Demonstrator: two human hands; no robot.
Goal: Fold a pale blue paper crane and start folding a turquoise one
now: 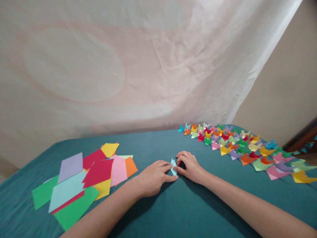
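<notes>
A small, partly folded piece of light blue paper (173,166) lies on the teal tablecloth (173,205), pinched between both hands. My left hand (153,178) presses it from the left with thumb and fingers closed on its edge. From the right, my right hand (188,166) grips it with curled fingers. Most of the paper is hidden by the fingers.
A loose pile of coloured square paper sheets (84,178) lies on the left of the table. Several folded paper figures (242,148) in many colours stand in rows on the right. A white cloth (123,66) hangs behind the table.
</notes>
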